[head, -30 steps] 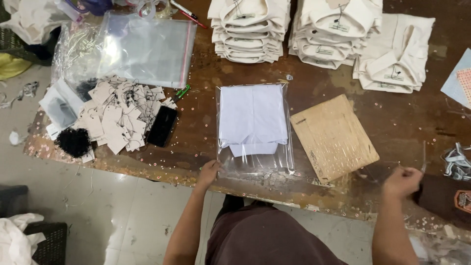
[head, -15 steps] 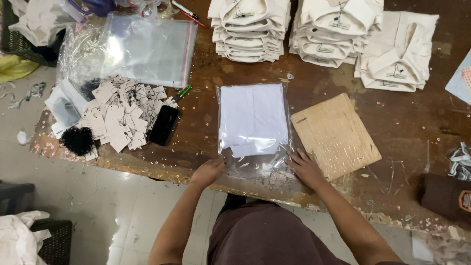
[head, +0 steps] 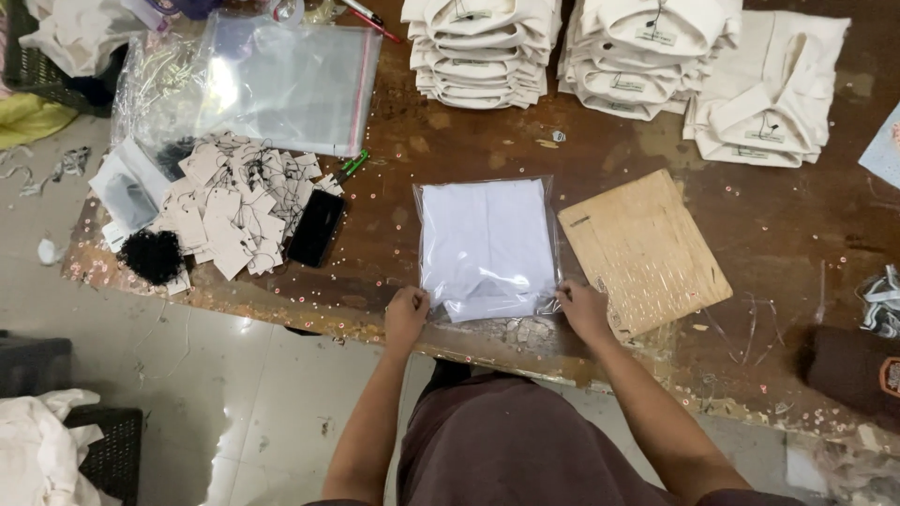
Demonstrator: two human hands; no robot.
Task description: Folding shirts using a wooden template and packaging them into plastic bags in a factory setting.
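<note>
A folded white garment inside a clear plastic bag (head: 487, 245) lies flat on the brown wooden table (head: 441, 155), near its front edge. My left hand (head: 406, 313) pinches the bag's near left corner. My right hand (head: 581, 307) grips the near right corner, by the bag's open flap. Both hands rest on the table at the bag's lower edge.
A light wooden board (head: 642, 251) lies right of the bag. Stacks of folded cream shirts (head: 483, 47) line the far edge. Left are paper tags with strings (head: 234, 211), a black phone (head: 316, 228), empty clear bags (head: 281, 84) and a dark cloth (head: 848, 370) at right.
My right hand came in from the far right to the bag's near right corner. My left hand shifted right to the near left corner, and the flap is now folded flatter.
</note>
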